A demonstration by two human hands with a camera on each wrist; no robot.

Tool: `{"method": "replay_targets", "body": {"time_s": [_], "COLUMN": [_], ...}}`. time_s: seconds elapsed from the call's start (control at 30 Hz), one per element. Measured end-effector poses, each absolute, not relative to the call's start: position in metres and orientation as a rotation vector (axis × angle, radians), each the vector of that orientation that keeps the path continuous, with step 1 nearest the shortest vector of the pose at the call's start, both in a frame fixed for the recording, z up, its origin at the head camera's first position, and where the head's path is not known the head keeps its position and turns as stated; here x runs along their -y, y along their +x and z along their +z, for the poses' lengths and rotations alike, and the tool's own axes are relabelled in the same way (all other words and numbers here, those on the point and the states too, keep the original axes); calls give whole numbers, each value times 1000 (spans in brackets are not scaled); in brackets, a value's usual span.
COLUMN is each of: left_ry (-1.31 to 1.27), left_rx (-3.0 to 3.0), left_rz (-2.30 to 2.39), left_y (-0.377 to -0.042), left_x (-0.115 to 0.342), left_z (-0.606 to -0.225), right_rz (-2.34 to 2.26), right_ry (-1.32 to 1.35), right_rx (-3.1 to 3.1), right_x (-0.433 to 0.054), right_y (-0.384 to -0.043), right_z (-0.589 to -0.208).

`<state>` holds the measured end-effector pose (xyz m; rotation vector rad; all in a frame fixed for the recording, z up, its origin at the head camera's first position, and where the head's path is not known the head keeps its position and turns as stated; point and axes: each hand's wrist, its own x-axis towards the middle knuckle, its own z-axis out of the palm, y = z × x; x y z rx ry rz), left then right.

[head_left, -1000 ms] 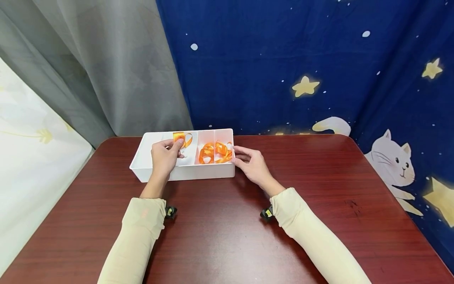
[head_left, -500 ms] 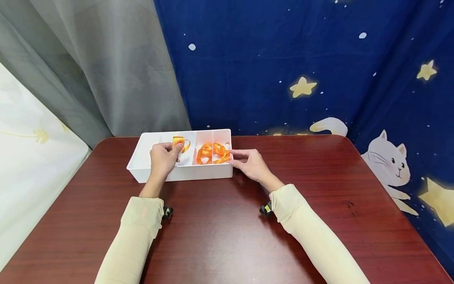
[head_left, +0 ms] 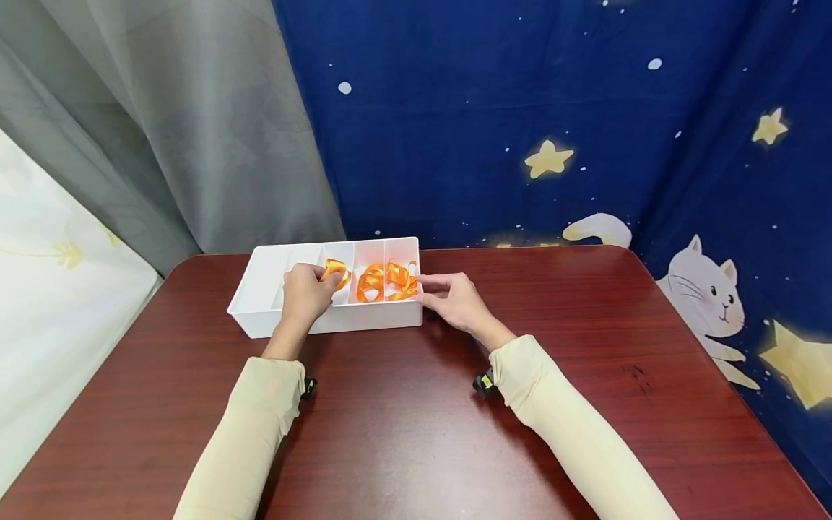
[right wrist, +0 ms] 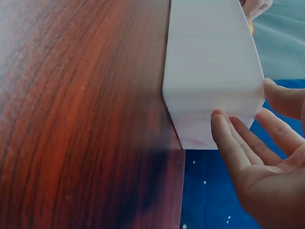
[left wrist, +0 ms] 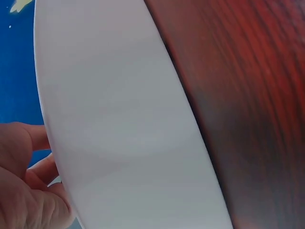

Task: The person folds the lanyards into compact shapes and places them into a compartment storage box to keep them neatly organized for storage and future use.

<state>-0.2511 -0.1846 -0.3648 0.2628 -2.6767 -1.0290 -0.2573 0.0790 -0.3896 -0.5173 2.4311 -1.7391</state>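
A long white divided box [head_left: 364, 315] sits at the far side of the table. My left hand [head_left: 307, 292] reaches over its middle, pinching a coiled orange ribbon [head_left: 336, 270] at one of the inner compartments. Two more loose orange ribbons lie in the two right compartments, one coil [head_left: 370, 280] beside the other heap [head_left: 401, 280]. At the box's right end rests my right hand [head_left: 458, 302], thumb and fingers fairly straight. In the right wrist view, that hand's fingers [right wrist: 228, 138] touch the end wall and rim. The left wrist view hides the held ribbon behind the box wall.
The dark red wooden table [head_left: 403, 419] extends in front of the box. Behind it hang a grey curtain [head_left: 240, 144] and a blue curtain [head_left: 455, 130] with stars and a cat. White cloth [head_left: 52, 289] hangs at the left.
My left hand has shifted slightly right relative to the box with the ribbon, which sits lower over the compartment. My right hand stays at the box's end. The head view has shifted slightly.
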Motion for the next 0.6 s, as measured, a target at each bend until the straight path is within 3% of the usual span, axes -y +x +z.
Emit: {"method": "replay_targets", "body": {"time_s": [0.6], "left_ry": [230], "left_rx": [2739], "left_rz": [-1142], "left_y": [-251], "left_x": [190], "left_z": [-360], "right_rz": [-1735], "right_ry": [-511], "right_rx": [-2436], "right_x": [-78], "right_y": [-258], "right_z": [-390]}}
